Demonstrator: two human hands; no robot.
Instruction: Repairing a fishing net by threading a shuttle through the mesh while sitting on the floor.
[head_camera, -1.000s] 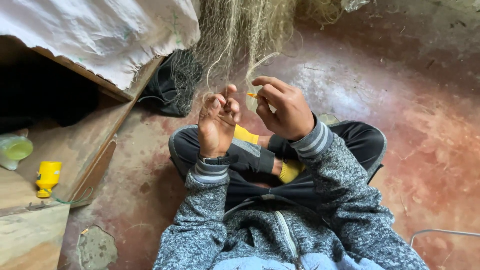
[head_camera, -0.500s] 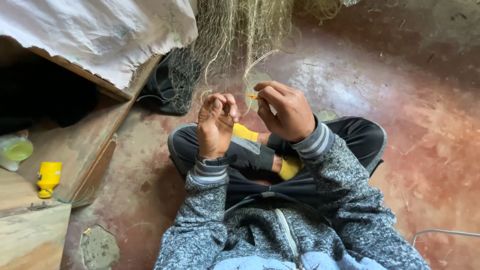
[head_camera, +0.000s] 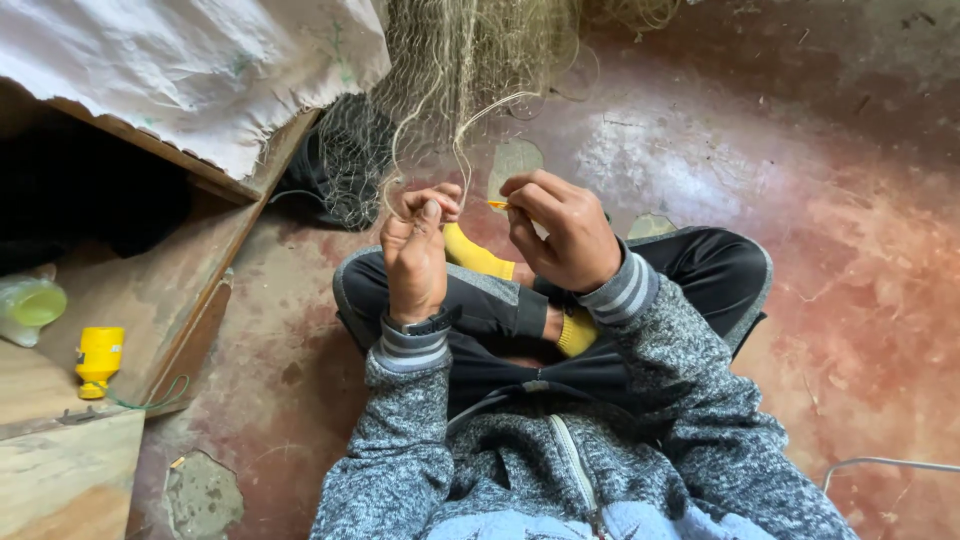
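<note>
Right hand (head_camera: 565, 235) pinches yellow needle (head_camera: 497, 204) beside net (head_camera: 440, 90).

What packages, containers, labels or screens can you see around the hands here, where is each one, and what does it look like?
White woven sack: top left, draped over a wooden ledge, with faint green print.
Small yellow bottle: far left on the wooden board, squat, lying with its cap down.
Pale green container: left edge, translucent and rounded, partly cut off.
Wristwatch: on the left hand's wrist, dark band, face not visible.
No signs or screens show.
</note>
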